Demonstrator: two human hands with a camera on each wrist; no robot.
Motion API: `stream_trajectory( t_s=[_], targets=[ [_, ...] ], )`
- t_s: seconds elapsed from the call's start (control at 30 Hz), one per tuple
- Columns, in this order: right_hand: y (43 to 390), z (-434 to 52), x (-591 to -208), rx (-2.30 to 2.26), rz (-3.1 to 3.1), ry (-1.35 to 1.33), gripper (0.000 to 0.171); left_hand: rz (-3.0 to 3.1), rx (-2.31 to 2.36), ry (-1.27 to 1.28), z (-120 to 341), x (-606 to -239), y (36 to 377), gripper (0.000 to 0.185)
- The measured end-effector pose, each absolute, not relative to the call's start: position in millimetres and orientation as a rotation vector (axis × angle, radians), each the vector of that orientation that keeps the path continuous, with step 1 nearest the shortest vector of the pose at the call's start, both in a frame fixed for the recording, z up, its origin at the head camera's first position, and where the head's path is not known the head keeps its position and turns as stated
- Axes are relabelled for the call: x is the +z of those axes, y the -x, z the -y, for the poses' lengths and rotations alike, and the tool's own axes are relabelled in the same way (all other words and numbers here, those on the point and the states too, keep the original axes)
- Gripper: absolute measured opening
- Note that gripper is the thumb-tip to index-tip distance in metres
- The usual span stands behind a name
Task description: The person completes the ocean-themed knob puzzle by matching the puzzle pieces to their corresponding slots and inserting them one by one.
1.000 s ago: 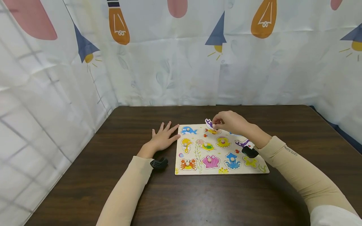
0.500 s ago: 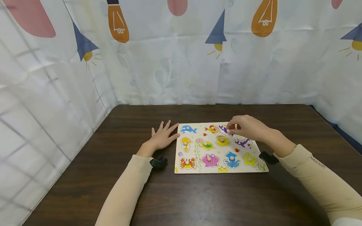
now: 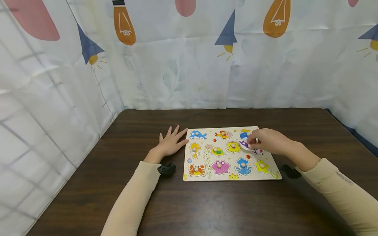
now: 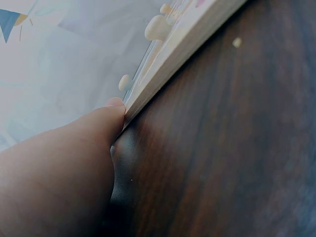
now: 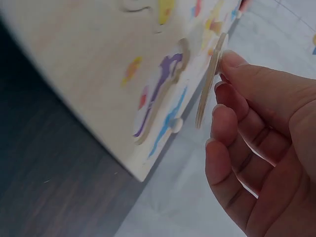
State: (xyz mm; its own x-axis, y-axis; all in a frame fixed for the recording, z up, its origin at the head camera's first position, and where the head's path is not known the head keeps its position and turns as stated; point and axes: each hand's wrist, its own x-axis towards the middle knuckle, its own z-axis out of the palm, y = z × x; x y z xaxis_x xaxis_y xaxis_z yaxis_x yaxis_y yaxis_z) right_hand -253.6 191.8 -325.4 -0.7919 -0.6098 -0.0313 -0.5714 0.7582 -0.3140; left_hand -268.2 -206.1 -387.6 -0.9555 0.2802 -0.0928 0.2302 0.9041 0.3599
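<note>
Purple wooden cut-out piece [image 3: 247, 146], thin and flat, pinched by my right hand [image 3: 267, 141] over the plywood puzzle board [image 3: 206, 157]; left hand [image 3: 169, 144] lies flat, fingers spread.

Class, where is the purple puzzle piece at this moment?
In the head view, the purple puzzle piece is pinched in the right hand over the right side of the wooden puzzle board, just right of the yellow octopus piece.

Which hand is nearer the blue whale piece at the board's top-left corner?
Left. The left hand lies flat on the table just left of the whale; the right hand holds a purple piece across the board.
</note>
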Motion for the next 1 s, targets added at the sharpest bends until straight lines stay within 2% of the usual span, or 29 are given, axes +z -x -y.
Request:
stream_trajectory(
  t_s=[0.57, 1.0],
  targets=[
    [249.6, -219.1, -330.6, -0.461, -2.778, 0.882, 0.011, -2.928, 0.534, -0.402, 204.7, -386.9, 269.4, 0.068],
    [254.0, -220.6, -335.1, -0.501, -2.741, 0.874, 0.013, -2.932, 0.531, -0.394, 205.9, -387.4, 267.9, 0.068]
  ],
)
